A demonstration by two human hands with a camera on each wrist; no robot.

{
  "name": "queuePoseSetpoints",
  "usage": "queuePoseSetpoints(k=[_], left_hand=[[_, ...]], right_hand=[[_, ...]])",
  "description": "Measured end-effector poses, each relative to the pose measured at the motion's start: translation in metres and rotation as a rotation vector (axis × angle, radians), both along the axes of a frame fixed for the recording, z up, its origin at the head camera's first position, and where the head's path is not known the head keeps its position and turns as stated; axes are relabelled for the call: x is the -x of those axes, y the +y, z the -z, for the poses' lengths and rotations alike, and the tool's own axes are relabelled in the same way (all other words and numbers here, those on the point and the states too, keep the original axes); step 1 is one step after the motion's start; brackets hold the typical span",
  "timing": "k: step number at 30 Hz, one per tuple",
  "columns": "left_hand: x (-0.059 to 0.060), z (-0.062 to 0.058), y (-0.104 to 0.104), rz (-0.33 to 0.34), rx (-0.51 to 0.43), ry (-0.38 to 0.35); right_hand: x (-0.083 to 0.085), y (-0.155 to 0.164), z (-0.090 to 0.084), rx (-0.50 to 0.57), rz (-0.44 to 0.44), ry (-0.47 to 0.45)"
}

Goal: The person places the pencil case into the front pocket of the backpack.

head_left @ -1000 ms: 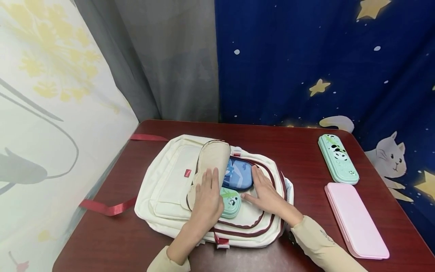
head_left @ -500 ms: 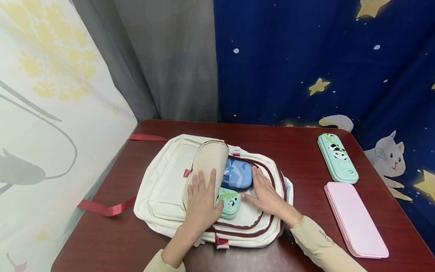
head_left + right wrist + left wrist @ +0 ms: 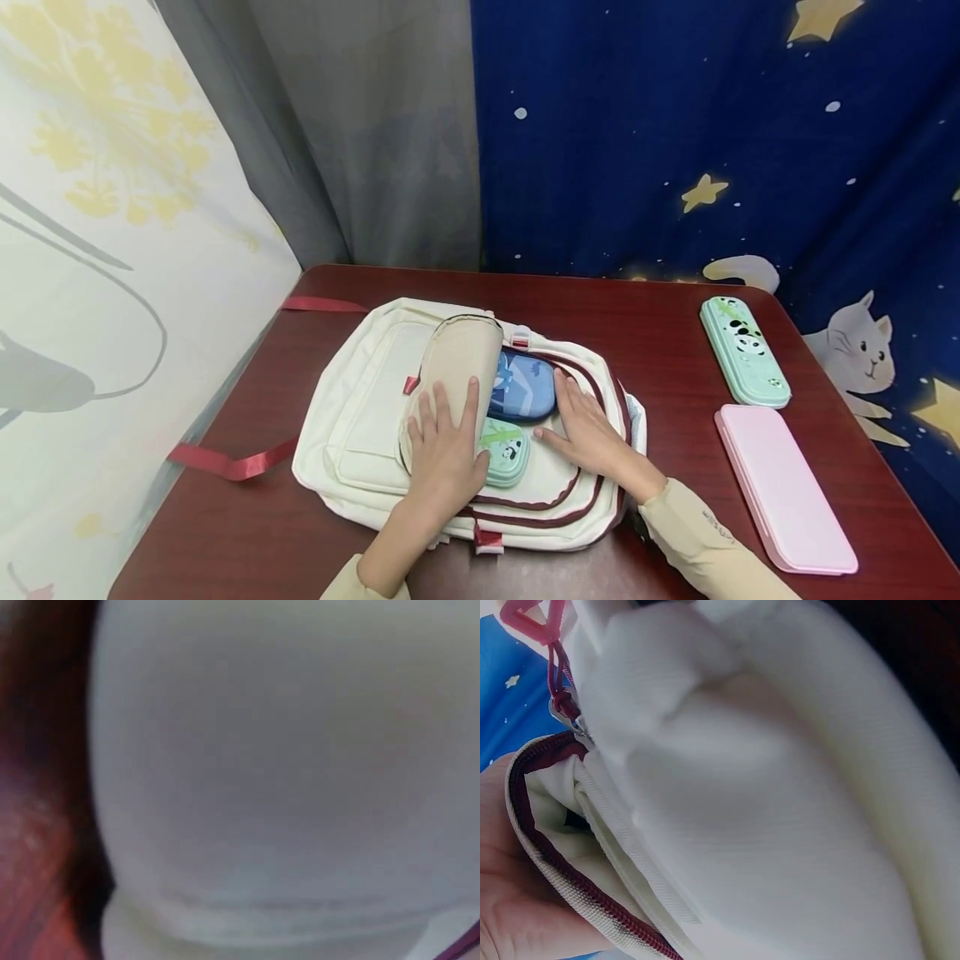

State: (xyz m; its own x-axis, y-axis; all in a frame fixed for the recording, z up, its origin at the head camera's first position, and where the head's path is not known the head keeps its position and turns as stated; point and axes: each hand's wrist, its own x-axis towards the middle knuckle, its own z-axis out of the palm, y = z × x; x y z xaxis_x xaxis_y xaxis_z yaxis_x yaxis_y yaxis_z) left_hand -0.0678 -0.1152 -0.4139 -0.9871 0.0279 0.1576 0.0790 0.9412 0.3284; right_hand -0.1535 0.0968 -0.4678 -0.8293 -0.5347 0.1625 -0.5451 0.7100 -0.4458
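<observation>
While the left hand (image 3: 444,450) presses flat-fingered on the folded-back flap (image 3: 453,367) of the backpack (image 3: 360,417), keep the open right hand (image 3: 588,425) flat beside its opening, where both pencil cases (image 3: 506,450) sit.

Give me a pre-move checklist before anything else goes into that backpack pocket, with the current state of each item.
1. Pocket flap folded back, left hand pressing on it: ok.
2. Right hand flat on the white backpack, steadying it: ok.
3. Blue case in the opening: ok.
4. Small green panda case fully inside: not ok, its end sticks out.
5. Room left in the pocket: cannot tell.
6. Long green panda case and pink case lying apart on the table, unobstructed: ok.
</observation>
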Motion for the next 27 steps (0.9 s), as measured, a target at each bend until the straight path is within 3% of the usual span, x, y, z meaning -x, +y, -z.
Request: queuePoseSetpoints(k=[11, 21, 27], left_hand=[[-0.001, 0.004, -0.002, 0.009, -0.022, 0.007], [-0.002, 0.006, -0.003, 0.006, -0.040, 0.026], [-0.002, 0.006, -0.003, 0.012, -0.042, 0.033]], right_hand=[[0.000, -0.012, 0.001, -0.050, 0.071, -0.044], [0.000, -0.008, 0.009, -0.008, 0.040, -0.053], [-0.001, -0.006, 0.010, -0.035, 0.019, -0.051]])
